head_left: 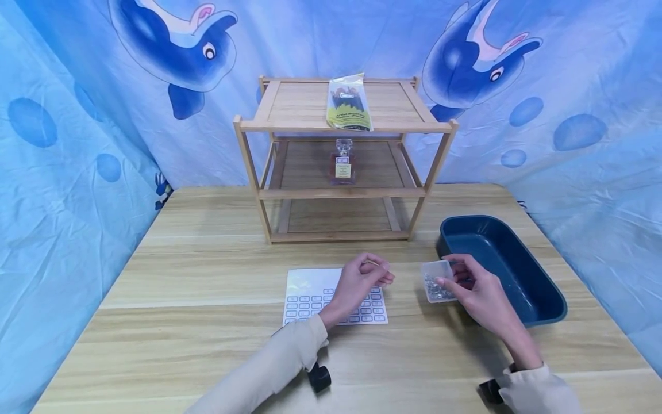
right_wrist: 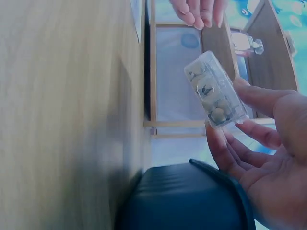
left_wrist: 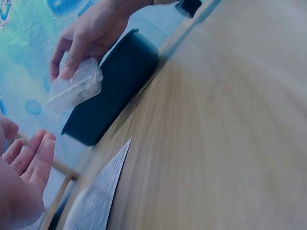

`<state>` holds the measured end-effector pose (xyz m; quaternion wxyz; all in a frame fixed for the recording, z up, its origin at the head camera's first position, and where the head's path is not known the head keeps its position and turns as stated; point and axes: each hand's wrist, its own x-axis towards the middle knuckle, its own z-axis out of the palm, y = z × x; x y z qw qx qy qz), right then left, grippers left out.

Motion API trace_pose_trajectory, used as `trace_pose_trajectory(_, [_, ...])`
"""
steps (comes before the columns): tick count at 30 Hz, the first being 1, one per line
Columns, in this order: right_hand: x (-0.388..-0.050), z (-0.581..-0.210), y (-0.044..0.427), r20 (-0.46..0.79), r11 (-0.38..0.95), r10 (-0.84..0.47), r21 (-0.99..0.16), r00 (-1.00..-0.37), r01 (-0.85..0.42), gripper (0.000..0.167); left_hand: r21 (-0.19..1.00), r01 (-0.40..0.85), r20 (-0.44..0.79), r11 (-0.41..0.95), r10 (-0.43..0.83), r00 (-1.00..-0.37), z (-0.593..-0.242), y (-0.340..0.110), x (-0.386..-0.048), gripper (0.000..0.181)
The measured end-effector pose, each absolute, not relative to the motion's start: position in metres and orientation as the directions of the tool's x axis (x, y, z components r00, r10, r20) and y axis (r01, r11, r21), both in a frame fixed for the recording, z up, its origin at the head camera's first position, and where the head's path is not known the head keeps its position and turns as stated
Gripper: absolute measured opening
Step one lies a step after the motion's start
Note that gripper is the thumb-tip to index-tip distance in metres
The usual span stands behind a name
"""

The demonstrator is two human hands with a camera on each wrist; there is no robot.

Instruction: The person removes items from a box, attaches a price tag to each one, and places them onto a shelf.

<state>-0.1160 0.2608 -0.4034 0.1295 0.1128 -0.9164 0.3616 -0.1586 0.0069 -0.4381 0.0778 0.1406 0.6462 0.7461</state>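
My right hand (head_left: pixel 481 296) grips a small clear plastic box (head_left: pixel 435 280) between thumb and fingers, above the table and beside the dark blue basin. Small silvery pieces, round-headed like thumbtacks, show through the walls of the box (right_wrist: pixel 213 91) in the right wrist view. My left hand (head_left: pixel 357 284) hovers over a white sheet of labels (head_left: pixel 310 282), its fingers loosely bent. Nothing shows between those fingers (left_wrist: pixel 41 158) in the left wrist view. Printed in rows, the blue-framed labels are partly hidden by the left hand and forearm.
The dark blue basin (head_left: pixel 550 307) stands at the right. Behind the sheet is a three-tier wooden rack (head_left: pixel 341 236). A yellow-and-black packet (head_left: pixel 349 106) lies on its top tier, and a perfume bottle (head_left: pixel 343 167) with a label stands on the middle one.
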Motion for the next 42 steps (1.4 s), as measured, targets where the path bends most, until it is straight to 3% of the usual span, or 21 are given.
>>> trace_pose_trajectory(10, [-0.114,-0.405,0.249,0.244,0.734,-0.102,-0.636,-0.964,-0.239,0.046,0.987,0.119,0.142,-0.108,0.238,-0.961,-0.432,-0.027,-0.171,0.021])
trace_pose_trajectory(20, [-0.115,-0.404,0.24,0.262,0.756,-0.119,-0.601,-0.958,-0.258,0.046,0.986,0.147,0.16,-0.079,0.196,-0.968,-0.433,-0.053,-0.179,0.018])
trace_pose_trajectory(42, [-0.125,-0.42,0.224,0.137,0.745,-0.136,-0.639,-0.981,-0.192,0.042,0.992,0.123,0.125,-0.036,0.071,-0.99,-0.437,-0.105,-0.188,0.015])
